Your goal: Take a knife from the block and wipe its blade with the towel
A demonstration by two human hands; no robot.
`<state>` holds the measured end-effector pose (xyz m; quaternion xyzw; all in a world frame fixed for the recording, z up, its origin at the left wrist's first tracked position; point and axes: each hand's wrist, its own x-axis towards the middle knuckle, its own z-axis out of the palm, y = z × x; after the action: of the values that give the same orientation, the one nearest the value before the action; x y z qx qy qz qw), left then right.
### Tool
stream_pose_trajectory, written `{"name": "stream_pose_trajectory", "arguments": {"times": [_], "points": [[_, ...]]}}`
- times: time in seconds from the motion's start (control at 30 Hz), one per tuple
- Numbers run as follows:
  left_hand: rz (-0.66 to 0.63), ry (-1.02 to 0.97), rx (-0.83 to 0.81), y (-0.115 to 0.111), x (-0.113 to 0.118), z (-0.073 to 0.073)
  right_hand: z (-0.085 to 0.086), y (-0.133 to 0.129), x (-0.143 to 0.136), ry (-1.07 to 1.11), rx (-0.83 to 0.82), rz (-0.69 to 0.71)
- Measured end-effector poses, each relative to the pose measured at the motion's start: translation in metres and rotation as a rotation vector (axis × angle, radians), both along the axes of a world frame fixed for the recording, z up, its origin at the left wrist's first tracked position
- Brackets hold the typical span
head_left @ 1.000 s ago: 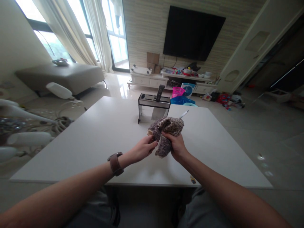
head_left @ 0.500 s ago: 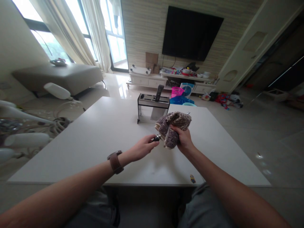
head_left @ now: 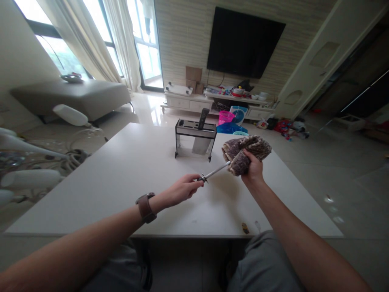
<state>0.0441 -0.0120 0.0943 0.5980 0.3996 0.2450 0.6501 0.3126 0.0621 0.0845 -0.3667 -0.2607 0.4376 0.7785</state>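
My left hand (head_left: 182, 190) grips the dark handle of a thin metal sharpening rod (head_left: 216, 172) above the white table (head_left: 127, 178). The rod points up and to the right, and its far end is buried in a mottled brown-grey cloth (head_left: 246, 151). My right hand (head_left: 253, 169) is closed around that cloth and holds it folded over the rod's tip. A brown watch sits on my left wrist.
A steel knife block (head_left: 196, 138) with one black-handled cleaver in it stands at the table's far side. A grey sofa (head_left: 73, 97) lies to the left, a TV cabinet (head_left: 212, 101) and wall screen beyond. Pink and blue baskets (head_left: 231, 121) sit on the floor.
My right hand has slid the cloth along the rod, away to the right and upward, baring most of the metal shaft. My left hand has stayed nearly still on the handle.
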Motion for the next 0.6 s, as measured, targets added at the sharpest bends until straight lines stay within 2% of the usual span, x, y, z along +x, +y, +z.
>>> {"name": "stream_pose_trajectory", "arguments": {"times": [0.1, 0.23, 0.43, 0.6], "points": [[0.016, -0.068, -0.046, 0.0, 0.0, -0.001, 0.007, -0.004, -0.007, 0.04, -0.028, -0.041], [0.049, -0.11, -0.05, 0.001, 0.001, -0.001, 0.012, -0.021, -0.03, 0.013, -0.09, 0.132], [0.086, -0.151, -0.049, 0.001, 0.006, -0.006, 0.004, -0.056, -0.079, -0.078, -0.147, 0.307], [0.093, -0.129, -0.033, 0.003, 0.005, -0.012, -0.003, -0.068, -0.099, -0.112, -0.192, 0.305]]}}
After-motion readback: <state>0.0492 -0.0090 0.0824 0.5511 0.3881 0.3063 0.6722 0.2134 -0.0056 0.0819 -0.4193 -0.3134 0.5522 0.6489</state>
